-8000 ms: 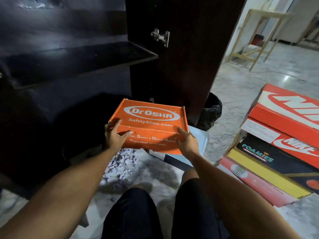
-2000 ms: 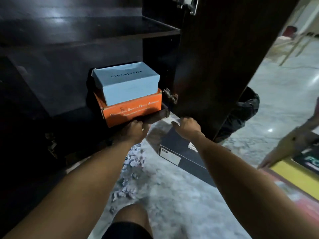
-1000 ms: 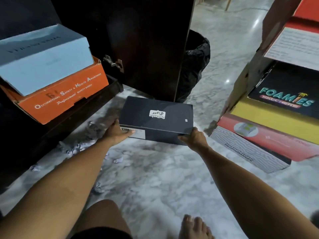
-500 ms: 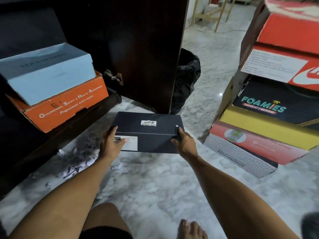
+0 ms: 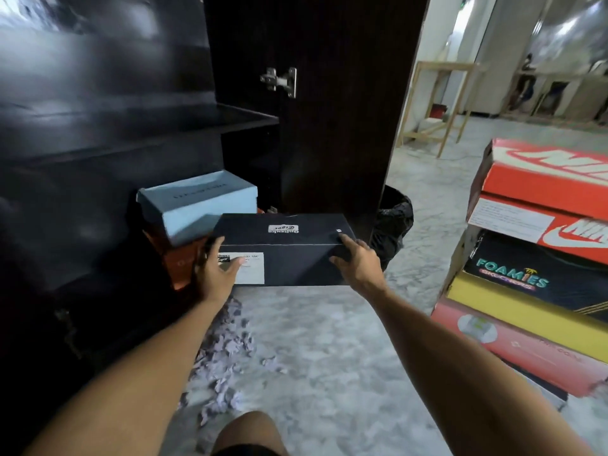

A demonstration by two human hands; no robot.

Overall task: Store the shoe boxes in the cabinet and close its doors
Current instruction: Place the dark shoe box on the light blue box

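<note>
I hold a black shoe box (image 5: 289, 245) off the floor in front of the dark cabinet (image 5: 98, 133). My left hand (image 5: 215, 269) grips its left end and my right hand (image 5: 357, 263) grips its right end. Behind it, on the cabinet's bottom shelf, a light blue box (image 5: 194, 202) lies on top of an orange box (image 5: 179, 263), which the black box partly hides. The cabinet's right door (image 5: 339, 110) stands open.
A stack of several shoe boxes (image 5: 539, 258) stands on the marble floor at the right, red ones on top. A black bag (image 5: 393, 222) sits behind the open door. Paper scraps (image 5: 227, 353) litter the floor by the cabinet. A wooden frame (image 5: 434, 106) stands further back.
Both hands have lifted the black box off the floor and brought it up toward the cabinet's bottom shelf. The view has tilted upward.
</note>
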